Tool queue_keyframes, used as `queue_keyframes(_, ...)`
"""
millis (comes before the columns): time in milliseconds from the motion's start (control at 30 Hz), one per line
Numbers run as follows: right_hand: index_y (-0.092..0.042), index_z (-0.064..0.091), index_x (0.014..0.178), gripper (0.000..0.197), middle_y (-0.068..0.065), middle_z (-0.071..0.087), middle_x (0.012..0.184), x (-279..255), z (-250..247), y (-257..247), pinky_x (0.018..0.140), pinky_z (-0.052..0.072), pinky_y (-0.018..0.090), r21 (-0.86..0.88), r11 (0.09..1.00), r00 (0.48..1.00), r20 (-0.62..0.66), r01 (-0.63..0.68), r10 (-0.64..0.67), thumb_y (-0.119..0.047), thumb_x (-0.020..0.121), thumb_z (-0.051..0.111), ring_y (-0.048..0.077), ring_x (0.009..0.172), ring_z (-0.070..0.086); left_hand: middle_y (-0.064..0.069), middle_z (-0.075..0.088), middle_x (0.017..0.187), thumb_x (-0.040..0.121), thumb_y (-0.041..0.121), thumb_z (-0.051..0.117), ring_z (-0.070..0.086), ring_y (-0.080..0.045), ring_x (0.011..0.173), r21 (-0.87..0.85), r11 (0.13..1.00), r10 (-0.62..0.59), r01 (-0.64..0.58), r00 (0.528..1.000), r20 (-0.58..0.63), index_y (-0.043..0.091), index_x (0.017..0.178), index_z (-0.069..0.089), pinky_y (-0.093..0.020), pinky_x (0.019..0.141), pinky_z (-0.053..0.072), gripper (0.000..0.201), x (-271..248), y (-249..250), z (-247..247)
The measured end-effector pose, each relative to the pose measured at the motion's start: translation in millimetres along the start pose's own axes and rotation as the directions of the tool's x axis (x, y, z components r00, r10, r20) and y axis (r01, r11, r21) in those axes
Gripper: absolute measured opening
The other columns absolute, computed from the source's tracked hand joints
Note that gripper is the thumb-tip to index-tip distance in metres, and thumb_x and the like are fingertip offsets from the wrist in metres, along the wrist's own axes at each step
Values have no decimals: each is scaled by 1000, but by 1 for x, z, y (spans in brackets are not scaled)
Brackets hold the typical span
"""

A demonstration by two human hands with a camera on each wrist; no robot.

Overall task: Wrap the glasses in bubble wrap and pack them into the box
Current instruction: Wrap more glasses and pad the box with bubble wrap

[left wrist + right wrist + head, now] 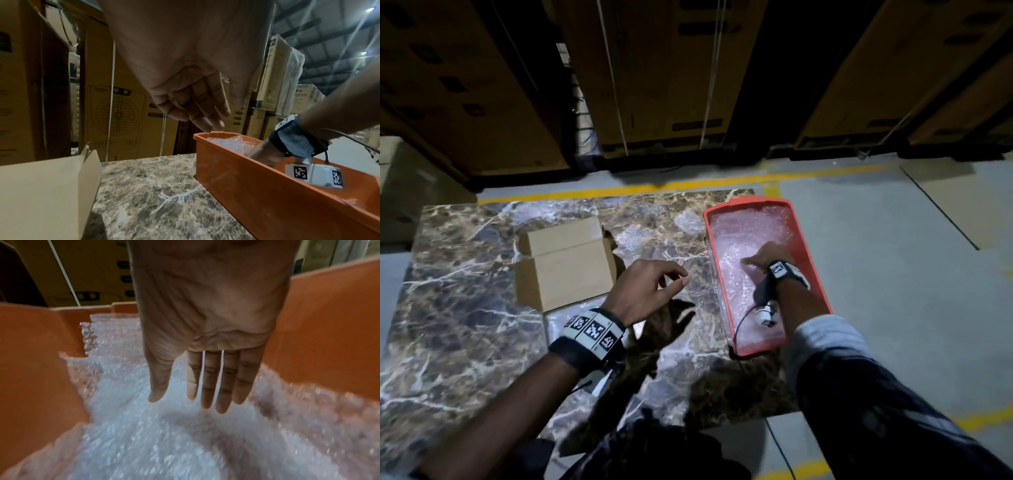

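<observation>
An orange tray at the right of the marble table holds sheets of bubble wrap. My right hand is inside the tray, fingers straight and spread flat just over the bubble wrap, holding nothing. My left hand hovers over the table between the tray and a small cardboard box, fingers loosely curled and empty. The box lies with its flaps open. No glasses show in any view.
The marble table stands on a grey floor with yellow lines. Large stacked cartons rise behind the table's far edge. A flat cardboard sheet lies on the floor at the right. A cable hangs off the table's near edge.
</observation>
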State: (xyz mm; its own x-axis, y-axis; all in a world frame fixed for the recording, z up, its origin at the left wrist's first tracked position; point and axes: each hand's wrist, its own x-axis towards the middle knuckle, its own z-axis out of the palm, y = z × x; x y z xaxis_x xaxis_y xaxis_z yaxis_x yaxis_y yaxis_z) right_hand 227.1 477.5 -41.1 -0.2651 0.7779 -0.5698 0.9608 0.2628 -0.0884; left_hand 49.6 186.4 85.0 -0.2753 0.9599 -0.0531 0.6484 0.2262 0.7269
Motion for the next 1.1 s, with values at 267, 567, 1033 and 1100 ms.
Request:
queue_keyframes(267, -11, 71, 114, 37, 14, 68, 123, -18, 9, -18, 88, 56, 41, -4, 999, 996, -78, -48, 48, -28, 82, 72, 36, 110, 68, 15, 73, 97, 98, 36, 65, 66, -2, 76, 11, 997, -71, 71, 997, 43, 25, 109, 75, -31, 74, 55, 18, 6, 8, 16)
queue_keyframes(567, -12, 67, 69, 27, 10, 69, 75, -51, -35, -2, 66, 53, 29, 156, 981, 992, -79, 113, -101, -35, 83, 71, 30, 78, 68, 11, 76, 98, 96, 39, 66, 67, -4, 78, -16, 994, -104, 105, 994, 43, 25, 108, 75, -35, 77, 57, 20, 11, 5, 10)
queue_keyframes(1033, -24, 78, 79, 17, -10, 73, 76, -282, -70, -52, 63, 43, 25, 11, 818, 689, -546, 575, -477, -37, 88, 74, 8, 64, 63, -2, 68, 131, 61, 104, 33, 64, -15, 115, -667, 668, -303, 330, 939, 161, 31, 122, 68, -44, 112, 39, 102, 8, 21, -19)
queue_keyframes(1100, -23, 76, 76, 19, -7, 72, 73, -304, -51, -69, 65, 42, 28, -84, 817, 633, -588, 571, -503, -38, 88, 74, 15, 60, 61, -7, 60, 142, 71, 94, 43, 60, -12, 113, -697, 649, -256, 304, 950, 176, 28, 130, 62, -39, 106, 40, 91, -3, 26, -30)
